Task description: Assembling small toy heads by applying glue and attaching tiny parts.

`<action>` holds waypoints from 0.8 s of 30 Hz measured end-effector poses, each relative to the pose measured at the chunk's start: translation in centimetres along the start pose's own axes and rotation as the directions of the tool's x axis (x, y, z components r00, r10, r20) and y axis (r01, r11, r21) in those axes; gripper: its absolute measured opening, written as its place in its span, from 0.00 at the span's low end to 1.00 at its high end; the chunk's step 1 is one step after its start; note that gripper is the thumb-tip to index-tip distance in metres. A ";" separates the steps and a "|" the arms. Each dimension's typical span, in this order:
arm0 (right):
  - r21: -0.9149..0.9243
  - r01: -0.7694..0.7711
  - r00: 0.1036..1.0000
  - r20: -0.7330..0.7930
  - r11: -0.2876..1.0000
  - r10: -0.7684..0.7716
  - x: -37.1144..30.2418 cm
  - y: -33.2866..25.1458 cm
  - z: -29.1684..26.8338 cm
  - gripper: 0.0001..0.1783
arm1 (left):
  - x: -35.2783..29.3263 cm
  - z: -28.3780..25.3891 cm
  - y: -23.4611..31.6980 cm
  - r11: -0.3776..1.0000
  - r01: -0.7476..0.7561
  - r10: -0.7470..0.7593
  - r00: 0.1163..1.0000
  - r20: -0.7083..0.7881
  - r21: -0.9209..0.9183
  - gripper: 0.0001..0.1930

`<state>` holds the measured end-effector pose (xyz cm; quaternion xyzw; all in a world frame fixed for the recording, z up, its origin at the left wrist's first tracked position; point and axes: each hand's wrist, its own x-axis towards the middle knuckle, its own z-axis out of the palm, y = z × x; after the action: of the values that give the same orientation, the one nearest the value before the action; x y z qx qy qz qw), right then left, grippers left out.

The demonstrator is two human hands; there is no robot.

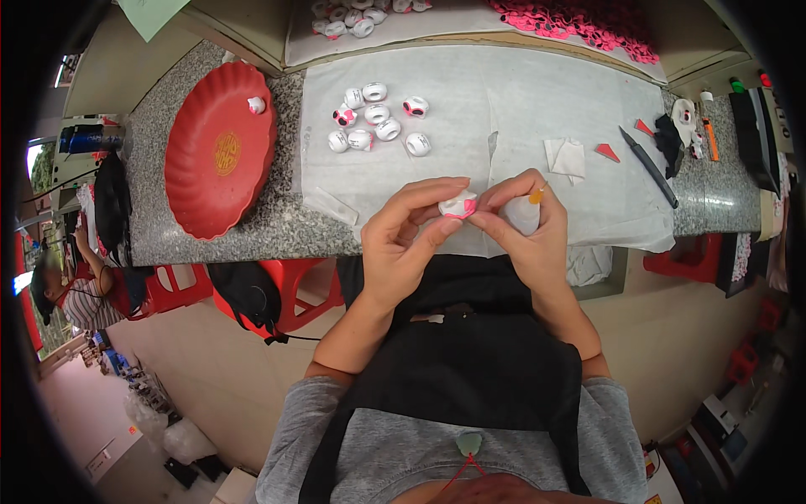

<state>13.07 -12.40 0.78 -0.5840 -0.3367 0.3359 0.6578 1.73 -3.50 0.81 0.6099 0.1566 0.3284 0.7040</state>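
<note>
Over the near edge of the worktop, my left hand [395,252] pinches a small white toy head [458,204] with a pink patch between thumb and fingers. My right hand [541,248] is close beside it, its thumb and forefinger tips at the pink side. Whether those tips grip a tiny part, I cannot tell. Tucked in the right hand's fingers is a translucent squeeze bottle [522,216] with a yellow-orange tip. Farther back on the white paper sheet [453,76] lie several similar white toy heads [377,113], some showing pink and black.
A red scalloped tray [189,181] at the left holds one toy head. To the right lie a folded white cloth [566,160], red scraps [607,152] and a dark pen-like tool [651,168]. Pink pieces [579,29] fill the back shelf. A person [84,298] sits far left.
</note>
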 end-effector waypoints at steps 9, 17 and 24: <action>0.231 -0.146 0.980 0.169 0.962 0.108 0.1 -1.0 0.7 0.17 | -0.6 -0.3 -0.1 0.957 0.087 -0.084 0.996 0.023 -0.278 0.12; 0.324 -0.115 0.982 0.180 0.939 0.058 -0.1 -0.3 0.4 0.13 | -0.5 -0.7 -1.0 0.979 -0.055 0.074 0.993 0.091 -0.197 0.09; 0.352 -0.160 0.982 0.150 0.922 0.113 -0.2 -0.2 0.9 0.13 | -0.5 -1.0 -1.0 0.944 0.067 -0.042 0.996 0.083 -0.322 0.09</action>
<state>12.19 -12.07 1.07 -0.4519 -0.2685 0.4737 0.7066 1.04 -3.11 -0.44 0.4930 0.0908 0.3071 0.8089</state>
